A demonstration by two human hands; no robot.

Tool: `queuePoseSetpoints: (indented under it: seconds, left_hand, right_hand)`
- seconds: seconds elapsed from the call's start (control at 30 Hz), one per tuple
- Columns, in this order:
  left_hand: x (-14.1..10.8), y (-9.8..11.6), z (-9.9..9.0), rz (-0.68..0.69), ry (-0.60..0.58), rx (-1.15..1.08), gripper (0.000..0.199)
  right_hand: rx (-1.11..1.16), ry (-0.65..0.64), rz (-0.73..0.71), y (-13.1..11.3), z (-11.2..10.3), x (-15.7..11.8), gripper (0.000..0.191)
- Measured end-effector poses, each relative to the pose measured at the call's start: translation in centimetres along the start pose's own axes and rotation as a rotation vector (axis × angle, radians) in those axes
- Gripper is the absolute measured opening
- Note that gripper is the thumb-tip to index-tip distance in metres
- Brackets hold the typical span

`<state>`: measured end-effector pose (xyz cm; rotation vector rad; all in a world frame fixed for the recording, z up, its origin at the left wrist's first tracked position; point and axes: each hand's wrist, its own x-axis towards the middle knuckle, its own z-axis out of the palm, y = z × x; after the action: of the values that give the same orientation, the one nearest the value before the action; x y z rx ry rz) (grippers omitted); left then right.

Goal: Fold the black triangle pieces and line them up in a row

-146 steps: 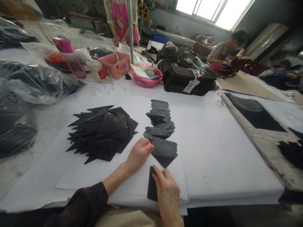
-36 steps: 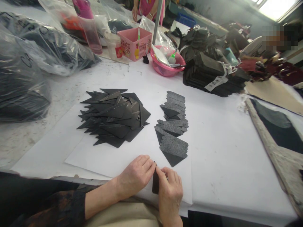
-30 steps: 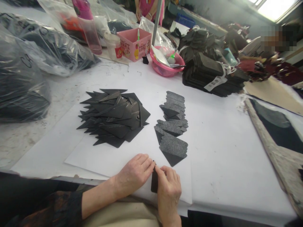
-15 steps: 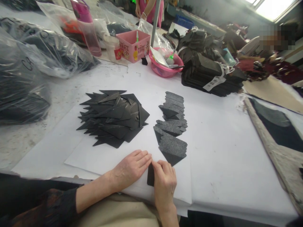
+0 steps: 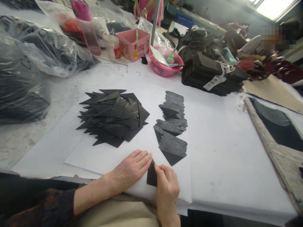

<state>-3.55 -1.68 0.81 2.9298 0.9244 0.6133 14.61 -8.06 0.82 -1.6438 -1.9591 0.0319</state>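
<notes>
A small black leather-like piece lies on the white paper at the table's near edge. My left hand has its fingers pressed together, their tips on the top corner of that piece. My right hand pinches the piece's upper right edge between thumb and fingers and covers part of it. Ahead to the left, a heap of pointed black pieces is spread out. Beyond my hands runs an overlapping row of similar pieces, mostly with grey speckled faces up.
A pink basket, a pink bowl and a bottle stand at the back. Plastic bags lie left; a tied black stack lies back right. A person's hands show far off.
My right hand has slid slightly right and down along the black piece's edge, uncovering more of it. My left hand stays almost still.
</notes>
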Motion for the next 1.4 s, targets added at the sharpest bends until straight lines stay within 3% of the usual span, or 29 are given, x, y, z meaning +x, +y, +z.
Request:
queuePoseSetpoints:
  seconds: [0.37,0.57,0.7,1.1,1.4]
  left_hand:
    - [-0.3,0.2,-0.1,0.000,0.001,0.006,0.031]
    - [0.1,-0.9,-0.3,-0.010,-0.022,0.049,0.032]
    - [0.3,-1.9,-0.2,0.063,-0.051,0.008,0.031]
    - [0.4,-1.9,-0.6,0.032,-0.035,-0.045,0.032]
    - [0.2,-1.8,-0.6,0.046,-0.029,-0.031,0.033]
  right_hand:
    - [0.001,0.014,-0.004,0.3,0.8,-0.9,0.025]
    - [0.031,0.040,0.012,-0.3,1.6,0.6,0.022]
    - [0.041,0.015,0.022,-0.4,2.0,1.7,0.023]
    - [0.170,0.033,0.033,0.8,-0.7,-0.1,0.022]
    - [0.077,0.003,-0.008,1.3,-0.9,-1.3,0.030]
